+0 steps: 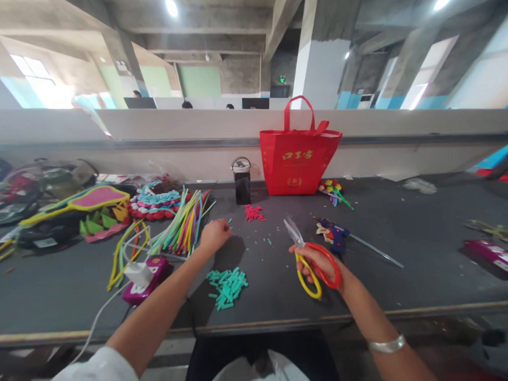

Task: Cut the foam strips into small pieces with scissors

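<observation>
My right hand (318,261) grips scissors (308,255) with red and yellow handles, blades pointing up and left over the dark table (407,274). My left hand (216,234) reaches forward with fingers curled, resting beside a bundle of coloured pipe cleaners (184,223); whether it pinches anything is hidden. A pile of short teal cut pieces (227,286) lies between my arms. A smaller heap of red cut pieces (253,213) lies farther back.
A red tote bag (297,158) and a black jar (242,182) stand at the back. A glue gun (337,237) lies right of the scissors. A purple device with a white plug (144,277) sits at the left, among craft pieces (96,210).
</observation>
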A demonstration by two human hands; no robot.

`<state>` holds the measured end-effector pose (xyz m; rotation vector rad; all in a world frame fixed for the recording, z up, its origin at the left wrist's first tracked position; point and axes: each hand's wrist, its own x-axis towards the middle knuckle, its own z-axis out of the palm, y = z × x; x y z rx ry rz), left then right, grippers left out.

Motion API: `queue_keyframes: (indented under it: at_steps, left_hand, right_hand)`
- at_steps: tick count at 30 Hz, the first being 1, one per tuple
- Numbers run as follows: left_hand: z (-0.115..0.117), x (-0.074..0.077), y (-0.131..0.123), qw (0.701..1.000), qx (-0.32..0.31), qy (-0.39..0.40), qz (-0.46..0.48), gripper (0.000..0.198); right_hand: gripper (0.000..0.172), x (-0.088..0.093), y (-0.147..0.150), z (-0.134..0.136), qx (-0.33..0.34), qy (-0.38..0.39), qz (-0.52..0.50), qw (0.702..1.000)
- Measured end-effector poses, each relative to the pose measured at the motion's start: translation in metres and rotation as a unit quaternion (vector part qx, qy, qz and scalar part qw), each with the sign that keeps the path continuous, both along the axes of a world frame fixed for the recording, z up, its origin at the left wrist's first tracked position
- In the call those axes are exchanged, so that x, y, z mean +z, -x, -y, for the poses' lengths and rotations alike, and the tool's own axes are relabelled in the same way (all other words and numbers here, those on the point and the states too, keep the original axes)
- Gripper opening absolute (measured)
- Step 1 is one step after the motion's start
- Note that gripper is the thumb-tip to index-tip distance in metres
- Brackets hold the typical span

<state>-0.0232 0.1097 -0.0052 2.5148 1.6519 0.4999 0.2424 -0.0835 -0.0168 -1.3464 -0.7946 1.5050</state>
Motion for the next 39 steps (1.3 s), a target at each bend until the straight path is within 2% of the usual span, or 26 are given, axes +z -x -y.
queue_keyframes:
  at_steps: [3, 7, 10, 12, 13, 16, 17, 20, 23, 28, 31, 32, 35, 37, 39]
  left_hand:
    - [-0.005, -0.007, 0.000, 1.000, 0.001, -0.012, -0.016, 0.016]
    - [-0.007, -0.013, 0.006, 1.000, 0.003, -0.024, 0.000, 0.020]
    - [-0.004, -0.017, 0.006, 0.993, -0.036, -0.032, 0.106, 0.026]
    - [-0.001, -0.021, -0.001, 0.964, -0.076, 0.002, 0.256, 0.026]
    - [0.000, -0.023, -0.007, 0.937, -0.084, 0.040, 0.338, 0.027]
    - [0.000, -0.030, -0.029, 0.844, -0.036, 0.178, 0.505, 0.034]
    - [-0.001, -0.032, -0.037, 0.830, -0.020, 0.199, 0.521, 0.036]
    - [-0.007, -0.036, -0.057, 0.818, 0.000, 0.223, 0.530, 0.038]
    - [-0.003, -0.038, -0.074, 0.808, -0.017, 0.253, 0.532, 0.037]
    - [0.034, -0.038, -0.098, 0.776, -0.116, 0.363, 0.502, 0.037]
    - [0.040, -0.032, -0.107, 0.747, -0.199, 0.434, 0.463, 0.041]
    - [0.036, -0.029, -0.109, 0.753, -0.205, 0.422, 0.461, 0.042]
    - [0.009, -0.022, -0.118, 0.800, -0.178, 0.333, 0.467, 0.037]
    - [-0.009, -0.023, -0.127, 0.818, -0.167, 0.307, 0.458, 0.030]
    - [-0.019, -0.030, -0.139, 0.836, -0.160, 0.280, 0.443, 0.025]
  right_hand:
    - [0.040, -0.006, -0.005, 0.005, 0.055, 0.031, 0.016, 0.998]
    - [0.043, -0.018, -0.009, 0.009, 0.062, -0.023, -0.034, 0.997]
    - [0.044, -0.024, -0.012, 0.013, 0.050, -0.064, -0.071, 0.994]
    - [0.042, -0.025, -0.012, 0.016, 0.044, -0.091, -0.074, 0.992]
    - [0.041, -0.026, -0.012, 0.018, 0.042, -0.103, -0.074, 0.991]
    - [0.037, -0.027, -0.010, 0.021, 0.032, -0.133, -0.073, 0.988]
    - [0.035, -0.027, -0.010, 0.022, 0.028, -0.138, -0.072, 0.987]
    - [0.035, -0.029, -0.010, 0.022, 0.022, -0.138, -0.069, 0.988]
    - [0.037, -0.029, -0.010, 0.021, 0.021, -0.137, -0.068, 0.988]
    - [0.038, -0.028, -0.009, 0.022, 0.012, -0.142, -0.063, 0.988]
    - [0.038, -0.027, -0.008, 0.023, 0.007, -0.142, -0.063, 0.988]
    - [0.038, -0.027, -0.008, 0.023, 0.005, -0.142, -0.064, 0.988]
    - [0.038, -0.027, -0.007, 0.022, -0.001, -0.142, -0.069, 0.987]
    - [0.040, -0.027, -0.007, 0.021, -0.001, -0.143, -0.074, 0.987]
    - [0.042, -0.027, -0.007, 0.021, 0.001, -0.144, -0.079, 0.986]
